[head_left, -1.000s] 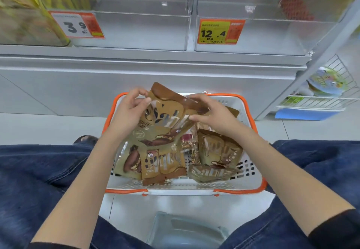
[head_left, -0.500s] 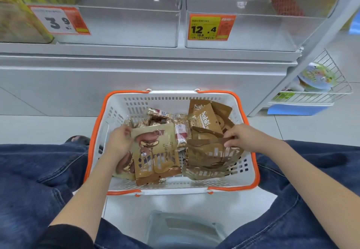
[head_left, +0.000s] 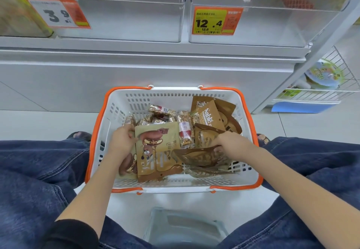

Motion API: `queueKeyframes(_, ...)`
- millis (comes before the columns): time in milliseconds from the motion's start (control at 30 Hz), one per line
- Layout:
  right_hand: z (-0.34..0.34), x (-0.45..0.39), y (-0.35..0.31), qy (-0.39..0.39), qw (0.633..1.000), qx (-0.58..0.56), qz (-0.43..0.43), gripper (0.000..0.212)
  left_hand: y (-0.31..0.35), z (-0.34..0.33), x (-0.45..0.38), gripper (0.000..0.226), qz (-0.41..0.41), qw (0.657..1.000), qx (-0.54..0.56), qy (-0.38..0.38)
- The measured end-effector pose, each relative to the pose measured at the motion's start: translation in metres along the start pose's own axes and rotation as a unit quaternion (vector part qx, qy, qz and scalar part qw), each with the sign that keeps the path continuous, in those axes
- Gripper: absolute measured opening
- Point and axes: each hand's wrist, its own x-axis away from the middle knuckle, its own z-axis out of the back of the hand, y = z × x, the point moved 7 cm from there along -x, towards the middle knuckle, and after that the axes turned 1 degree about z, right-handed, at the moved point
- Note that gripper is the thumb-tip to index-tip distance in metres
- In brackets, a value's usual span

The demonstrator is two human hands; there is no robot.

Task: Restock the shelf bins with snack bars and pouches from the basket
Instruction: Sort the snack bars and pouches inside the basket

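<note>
A white basket (head_left: 171, 183) with an orange rim sits on the floor between my knees. It holds brown snack pouches and clear-wrapped snack bars (head_left: 184, 129). My left hand (head_left: 121, 141) grips the left edge of a tan pouch (head_left: 157, 151) printed with chocolate biscuits. My right hand (head_left: 228, 143) pinches the top of a dark brown pouch (head_left: 200, 157) that lies over others at the basket's right side. More brown pouches (head_left: 211, 114) lean against the far right corner. Above stand two clear shelf bins (head_left: 124, 20), (head_left: 263, 28) with price tags.
A third bin (head_left: 17, 16) at far left holds yellow packs. A wire rack (head_left: 321, 87) with round packs hangs low on the right above a blue sheet (head_left: 298, 106). A pale plastic stool (head_left: 185, 227) lies under me, and my jeans-clad legs flank the basket.
A second ago both hands held a pouch up over the basket. They have come down and apart; the left now holds the tan pouch, the right a dark pouch lower in the basket.
</note>
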Motion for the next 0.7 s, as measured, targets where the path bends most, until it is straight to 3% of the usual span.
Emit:
queueKeyframes(167, -0.03, 0.007, 0.023, -0.065, 0.994, 0.046, -0.08, 0.026, -0.011, 0.012, 0.007, 0.039, 0.041, 0.994, 0.004, 0.106)
queueKeyframes(233, -0.046, 0.011, 0.029, -0.114, 0.986, 0.075, -0.099, 0.028, -0.018, 0.011, 0.01, 0.05, 0.101, 0.988, 0.068, 0.091)
queueKeyframes(333, -0.057, 0.012, 0.03, -0.127, 0.982, 0.092, -0.105, 0.031, -0.021, 0.0, 0.007, 0.055, 0.131, 0.981, 0.141, 0.03)
queueKeyframes(400, -0.065, 0.012, 0.027, -0.124, 0.983, 0.098, -0.091, 0.032, -0.017, -0.003, 0.007, 0.057, 0.111, 0.983, 0.143, 0.013)
queueKeyframes(533, -0.068, 0.012, 0.023, -0.139, 0.985, 0.058, -0.087, 0.041, 0.004, -0.002, 0.006, 0.033, 0.05, 0.985, 0.161, 0.028)
queueKeyframes(600, -0.054, 0.01, 0.017, -0.118, 0.989, 0.028, -0.083, 0.048, 0.009, -0.008, 0.002, 0.031, 0.035, 0.99, 0.139, 0.001)
queueKeyframes(700, -0.02, 0.003, -0.008, -0.017, 0.998, -0.039, -0.046, 0.06, 0.015, -0.01, 0.002, 0.033, 0.031, 0.996, 0.085, 0.003)
